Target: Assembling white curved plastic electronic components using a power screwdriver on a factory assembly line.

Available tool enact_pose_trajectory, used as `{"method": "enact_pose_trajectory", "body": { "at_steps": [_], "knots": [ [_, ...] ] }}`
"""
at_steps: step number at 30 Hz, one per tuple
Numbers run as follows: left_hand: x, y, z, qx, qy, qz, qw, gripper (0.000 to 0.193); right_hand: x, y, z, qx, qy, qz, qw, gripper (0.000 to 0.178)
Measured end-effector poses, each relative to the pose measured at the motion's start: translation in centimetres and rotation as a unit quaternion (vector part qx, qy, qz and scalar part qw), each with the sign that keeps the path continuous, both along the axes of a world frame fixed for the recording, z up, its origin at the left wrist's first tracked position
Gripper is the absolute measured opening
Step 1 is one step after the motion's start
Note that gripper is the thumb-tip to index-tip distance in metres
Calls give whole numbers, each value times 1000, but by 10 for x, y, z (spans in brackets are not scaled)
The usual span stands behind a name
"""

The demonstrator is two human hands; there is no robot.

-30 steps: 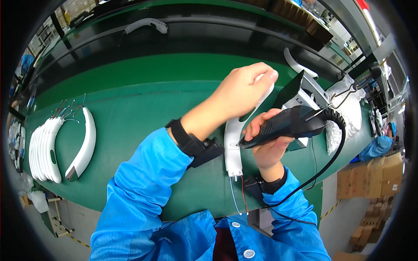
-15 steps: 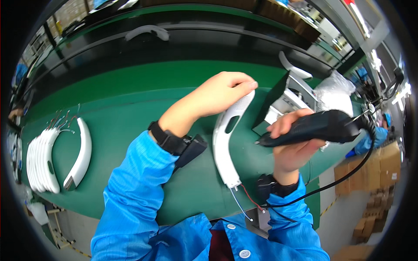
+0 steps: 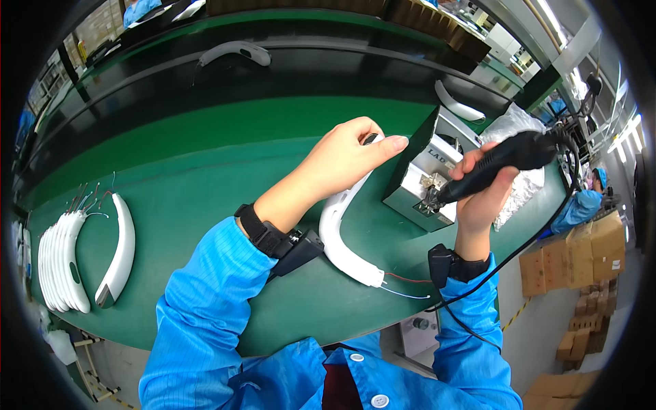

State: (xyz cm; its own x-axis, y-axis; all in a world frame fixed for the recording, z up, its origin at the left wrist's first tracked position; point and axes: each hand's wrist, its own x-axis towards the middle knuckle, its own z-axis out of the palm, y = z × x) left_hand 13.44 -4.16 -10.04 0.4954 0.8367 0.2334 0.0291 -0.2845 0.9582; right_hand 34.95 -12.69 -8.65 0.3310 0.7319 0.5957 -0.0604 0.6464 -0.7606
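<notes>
My left hand (image 3: 342, 156) is closed around the upper end of a curved white plastic housing (image 3: 336, 236). A dark tip of it peeks out above the fingers, and red and pale wires (image 3: 404, 292) trail from its lower end. My right hand (image 3: 482, 205) grips a black corded electric screwdriver (image 3: 504, 161). Its bit end meets the front of a box-shaped screw feeder (image 3: 418, 183), at the small metal parts there; the very tip is hard to make out.
Several white housings (image 3: 61, 263) stand in a row at the left, with a single one (image 3: 117, 253) beside them. Others lie on the dark conveyor (image 3: 236, 51) and behind the feeder. A clear plastic bag (image 3: 521, 195) sits right of the feeder. The black cord (image 3: 540, 229) crosses my right wrist.
The screwdriver has swung from above the housing to the front of the screw feeder. My left hand has turned the housing, so its wired end now points more to the right.
</notes>
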Motion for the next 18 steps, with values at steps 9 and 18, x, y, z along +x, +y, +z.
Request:
{"method": "enact_pose_trajectory", "body": {
  "at_steps": [9,18],
  "knots": [
    [-3,-4,2,1,-55,-48,997,29,-62,-27,-27,-53,28,75,995,76],
    [-2,-7,-3,-16,-152,-89,984,22,-120,-38,-42,-80,28,187,979,82]
  ]
}}
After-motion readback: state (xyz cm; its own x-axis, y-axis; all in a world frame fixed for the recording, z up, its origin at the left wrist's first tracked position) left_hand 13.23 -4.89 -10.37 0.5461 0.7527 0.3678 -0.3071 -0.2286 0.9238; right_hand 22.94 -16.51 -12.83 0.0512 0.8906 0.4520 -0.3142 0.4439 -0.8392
